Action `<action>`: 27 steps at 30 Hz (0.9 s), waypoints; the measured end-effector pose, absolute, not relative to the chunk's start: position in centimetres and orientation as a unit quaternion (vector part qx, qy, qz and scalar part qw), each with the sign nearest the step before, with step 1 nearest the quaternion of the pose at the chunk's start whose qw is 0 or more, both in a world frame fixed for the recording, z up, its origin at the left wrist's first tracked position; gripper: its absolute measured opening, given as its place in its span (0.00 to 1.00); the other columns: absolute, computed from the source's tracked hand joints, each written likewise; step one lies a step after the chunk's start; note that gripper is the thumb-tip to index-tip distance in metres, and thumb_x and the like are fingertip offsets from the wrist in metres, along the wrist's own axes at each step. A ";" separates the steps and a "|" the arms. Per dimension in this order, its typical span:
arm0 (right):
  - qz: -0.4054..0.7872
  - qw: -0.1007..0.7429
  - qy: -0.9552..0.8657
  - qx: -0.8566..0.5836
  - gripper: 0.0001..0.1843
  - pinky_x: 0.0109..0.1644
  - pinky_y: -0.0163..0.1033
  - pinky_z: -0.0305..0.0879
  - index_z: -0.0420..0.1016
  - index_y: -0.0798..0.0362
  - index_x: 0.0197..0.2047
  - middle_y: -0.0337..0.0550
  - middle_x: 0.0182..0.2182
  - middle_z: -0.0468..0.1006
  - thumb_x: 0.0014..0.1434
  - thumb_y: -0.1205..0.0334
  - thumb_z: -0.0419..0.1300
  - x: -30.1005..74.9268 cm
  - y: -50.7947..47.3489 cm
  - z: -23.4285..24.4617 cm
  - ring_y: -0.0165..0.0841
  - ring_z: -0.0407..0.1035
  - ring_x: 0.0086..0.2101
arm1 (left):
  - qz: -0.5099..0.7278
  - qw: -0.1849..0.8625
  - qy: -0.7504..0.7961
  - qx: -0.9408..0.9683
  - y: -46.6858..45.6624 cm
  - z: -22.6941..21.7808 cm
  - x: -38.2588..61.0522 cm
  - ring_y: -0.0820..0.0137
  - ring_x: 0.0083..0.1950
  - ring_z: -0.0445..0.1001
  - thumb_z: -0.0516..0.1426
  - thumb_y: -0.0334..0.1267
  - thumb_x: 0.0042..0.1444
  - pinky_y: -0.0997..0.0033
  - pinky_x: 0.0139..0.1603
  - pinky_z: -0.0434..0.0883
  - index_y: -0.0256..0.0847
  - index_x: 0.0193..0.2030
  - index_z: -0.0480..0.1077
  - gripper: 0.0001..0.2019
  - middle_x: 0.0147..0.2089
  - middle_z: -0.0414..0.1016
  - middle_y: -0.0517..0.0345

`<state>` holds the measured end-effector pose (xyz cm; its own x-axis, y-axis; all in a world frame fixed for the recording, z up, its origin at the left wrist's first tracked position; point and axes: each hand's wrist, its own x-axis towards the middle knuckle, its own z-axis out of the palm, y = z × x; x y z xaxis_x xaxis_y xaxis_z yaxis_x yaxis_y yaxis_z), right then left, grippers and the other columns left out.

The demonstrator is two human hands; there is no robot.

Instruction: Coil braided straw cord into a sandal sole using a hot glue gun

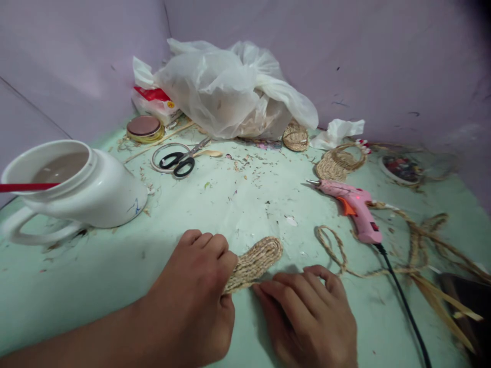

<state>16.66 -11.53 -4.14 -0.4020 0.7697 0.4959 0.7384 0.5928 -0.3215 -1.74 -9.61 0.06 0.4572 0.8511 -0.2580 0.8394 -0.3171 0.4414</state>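
My left hand (203,291) is closed around one end of an oblong piece of coiled straw rope (259,258). The rounded far end of this piece sticks out past my knuckles, and the rest is hidden in my grip. Close by on the right, my right hand (310,317) has its thumb and forefinger pinched at the lower edge of the piece, on what looks like a thin strand of the straw rope. Loose straw rope (333,250) lies in a loop beyond my right hand.
A pink glue gun (347,199) with a black cord lies at right, near coiled straw pieces (333,163). Black-handled scissors (184,159), a white mug (111,189) and a plastic bag (222,87) are on the green table (245,204), amid straw scraps.
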 end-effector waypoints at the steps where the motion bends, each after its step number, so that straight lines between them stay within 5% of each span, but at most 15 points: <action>1: 0.022 0.304 -0.842 -0.446 0.05 0.39 0.45 0.55 0.73 0.52 0.31 0.38 0.25 0.77 0.55 0.70 0.59 16.7 -11.4 -4.1 0.32 0.65 0.24 | 0.009 0.263 0.523 0.811 -9.6 0.1 -1.8 0.63 0.37 0.61 0.51 0.29 0.39 0.53 0.43 0.60 0.41 0.29 0.65 0.08 0.34 0.64 0.54; 13: 0.049 0.283 -0.824 -0.488 0.02 0.29 0.37 0.62 0.72 0.52 0.34 0.41 0.28 0.76 0.56 0.64 0.60 17.6 -11.4 -4.3 0.33 0.67 0.28 | -0.024 0.279 0.519 0.808 -8.6 0.8 -2.5 0.63 0.38 0.63 0.54 0.29 0.42 0.55 0.41 0.60 0.41 0.33 0.67 0.08 0.37 0.66 0.54; 17: 0.048 0.300 -0.817 -0.490 0.04 0.28 0.37 0.63 0.71 0.52 0.31 0.42 0.26 0.74 0.57 0.63 0.59 17.8 -11.4 -4.4 0.32 0.66 0.27 | -0.002 0.283 0.528 0.801 -8.5 0.5 -2.6 0.64 0.38 0.64 0.58 0.36 0.45 0.57 0.42 0.59 0.42 0.32 0.68 0.05 0.36 0.67 0.56; 27: 0.054 0.267 -0.834 -0.480 0.04 0.30 0.38 0.65 0.73 0.53 0.36 0.44 0.30 0.76 0.56 0.64 0.59 18.4 -11.3 -4.1 0.34 0.68 0.30 | -0.005 0.207 0.503 0.839 -9.2 0.2 -1.6 0.61 0.39 0.63 0.50 0.35 0.51 0.50 0.45 0.58 0.40 0.33 0.68 0.06 0.35 0.65 0.52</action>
